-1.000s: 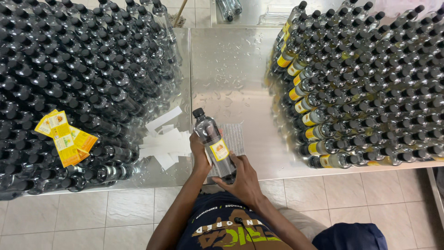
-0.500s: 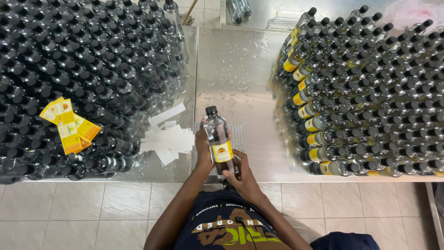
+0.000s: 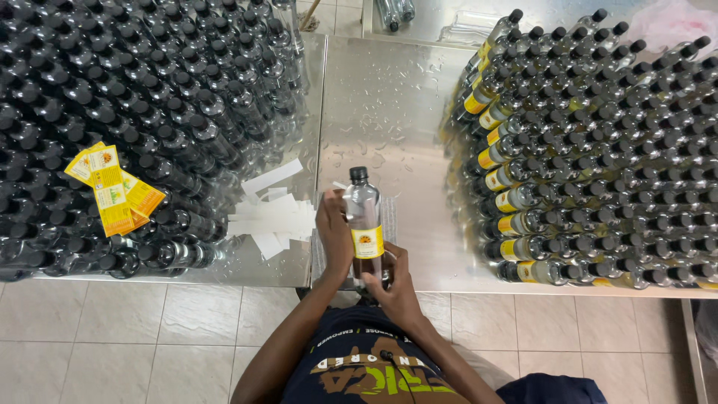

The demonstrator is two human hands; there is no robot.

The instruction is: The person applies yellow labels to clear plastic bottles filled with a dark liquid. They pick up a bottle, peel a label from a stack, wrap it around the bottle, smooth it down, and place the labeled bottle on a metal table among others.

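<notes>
I hold a clear plastic bottle with a black cap and a yellow label over the near edge of a steel table. My left hand grips the bottle's left side. My right hand cups its base from below. The bottle stands nearly upright, cap pointing away from me.
Unlabelled black-capped bottles crowd the left of the table, with a stack of yellow labels lying on top. White backing strips litter the edge beside my left hand. Labelled bottles fill the right side. Below is a tiled floor.
The bottle has turned from tilted to nearly upright between my hands, and its yellow label now faces up squarely. Both hands stay on it.
</notes>
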